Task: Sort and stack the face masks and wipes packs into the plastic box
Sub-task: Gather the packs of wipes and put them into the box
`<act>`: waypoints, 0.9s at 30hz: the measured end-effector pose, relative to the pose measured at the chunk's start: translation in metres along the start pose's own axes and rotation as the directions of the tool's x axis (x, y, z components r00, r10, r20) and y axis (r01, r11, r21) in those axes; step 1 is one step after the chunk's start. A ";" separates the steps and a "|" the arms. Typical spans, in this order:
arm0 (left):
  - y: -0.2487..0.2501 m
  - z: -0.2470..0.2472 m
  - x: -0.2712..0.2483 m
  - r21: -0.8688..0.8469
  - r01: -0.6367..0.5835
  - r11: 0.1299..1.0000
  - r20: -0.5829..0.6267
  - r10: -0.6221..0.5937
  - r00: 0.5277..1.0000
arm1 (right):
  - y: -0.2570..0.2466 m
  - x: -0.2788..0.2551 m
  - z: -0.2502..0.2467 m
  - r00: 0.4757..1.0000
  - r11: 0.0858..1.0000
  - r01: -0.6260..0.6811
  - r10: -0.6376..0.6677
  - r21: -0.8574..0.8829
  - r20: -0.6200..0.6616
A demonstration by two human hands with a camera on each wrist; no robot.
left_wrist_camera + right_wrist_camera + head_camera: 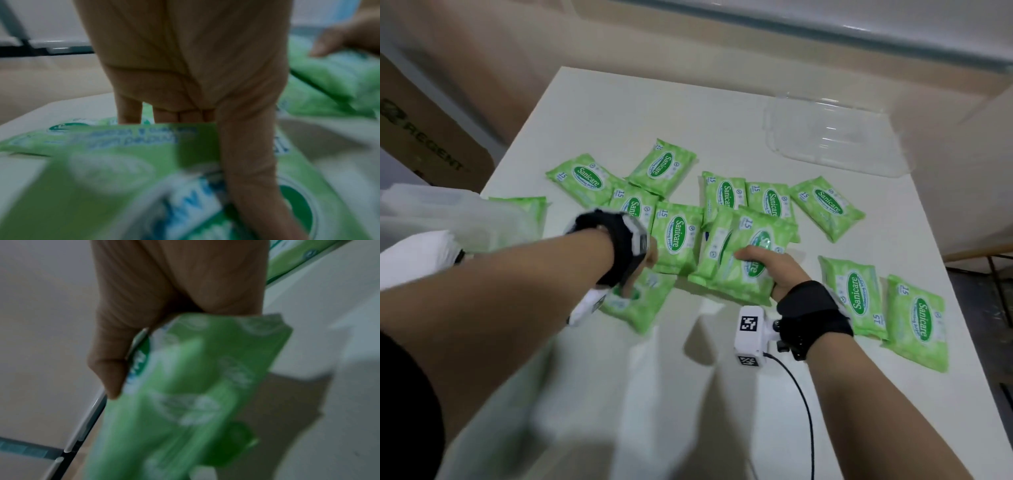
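Note:
Several green Sanicare wipes packs [677, 236] lie scattered on the white table [722, 102]. My left hand [645, 263] grips one wipes pack [640, 303] near the table's front; in the left wrist view the left hand [232, 154] has its thumb across the blurred pack [102, 170] and its fingers behind it. My right hand [767, 267] holds another pack [746, 260] tilted up off the table, with a second pack [714, 253] leaning against it. The right wrist view shows this right hand [144, 337] with its thumb clamping that pack [195, 394]. The translucent plastic box [448, 219] stands at the left edge.
A clear lid [832, 137] lies at the table's far right. A cardboard carton [421, 137] stands on the floor to the left. White material [414, 257] lies in front of the box. Two packs [914, 322] lie near the right edge.

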State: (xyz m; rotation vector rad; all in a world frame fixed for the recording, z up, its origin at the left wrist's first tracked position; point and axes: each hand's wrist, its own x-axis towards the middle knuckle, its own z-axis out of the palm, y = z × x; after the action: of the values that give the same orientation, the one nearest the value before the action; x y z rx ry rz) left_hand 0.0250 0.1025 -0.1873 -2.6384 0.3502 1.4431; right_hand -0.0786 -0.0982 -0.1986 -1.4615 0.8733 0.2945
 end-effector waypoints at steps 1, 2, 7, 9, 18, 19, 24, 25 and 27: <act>0.001 -0.010 -0.016 -0.031 -0.047 0.998 -0.049 0.045 0.998 | -0.003 0.000 0.000 1.000 0.999 0.012 -0.013 0.033 0.011; 0.003 -0.019 -0.021 -0.099 -0.059 0.993 -0.113 0.047 0.992 | -0.007 -0.001 0.001 1.000 0.998 0.020 -0.022 0.065 0.022; -0.014 -0.052 -0.022 -0.298 0.007 0.955 -0.361 -0.119 0.925 | -0.021 -0.008 0.017 0.994 0.991 0.021 -0.035 0.135 0.106; -0.020 -0.050 -0.012 -0.412 0.052 0.909 -0.362 -0.216 0.907 | -0.020 -0.007 0.023 0.990 0.993 -0.009 -0.008 0.121 0.139; -0.031 -0.026 0.006 -0.569 0.185 0.801 -0.171 -0.335 0.927 | 0.005 0.016 0.042 0.990 0.983 -0.050 0.025 0.176 0.138; -0.028 -0.028 0.001 -0.569 0.144 0.809 -0.153 -0.276 0.949 | 0.007 0.015 0.042 0.989 0.981 -0.046 0.018 0.186 0.148; -0.008 -0.023 -0.016 -0.621 0.052 0.782 -0.154 -0.187 0.970 | 0.010 0.007 0.036 0.962 0.920 -0.083 -0.025 0.382 0.270; -0.008 -0.025 -0.021 -0.638 0.028 0.769 -0.190 -0.192 0.963 | 0.010 0.003 0.036 0.952 0.897 -0.085 -0.056 0.435 0.301; -0.011 -0.033 -0.040 -0.709 -0.020 0.705 -0.267 -0.242 0.933 | 0.009 -0.004 0.037 0.922 0.847 -0.091 -0.128 0.524 0.366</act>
State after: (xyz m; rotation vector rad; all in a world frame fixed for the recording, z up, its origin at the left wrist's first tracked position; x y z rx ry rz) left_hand 0.0337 0.1120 -0.1363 -3.4445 -0.4565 1.2308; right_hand -0.0749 -0.0610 -0.2077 -0.8452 0.5505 0.2851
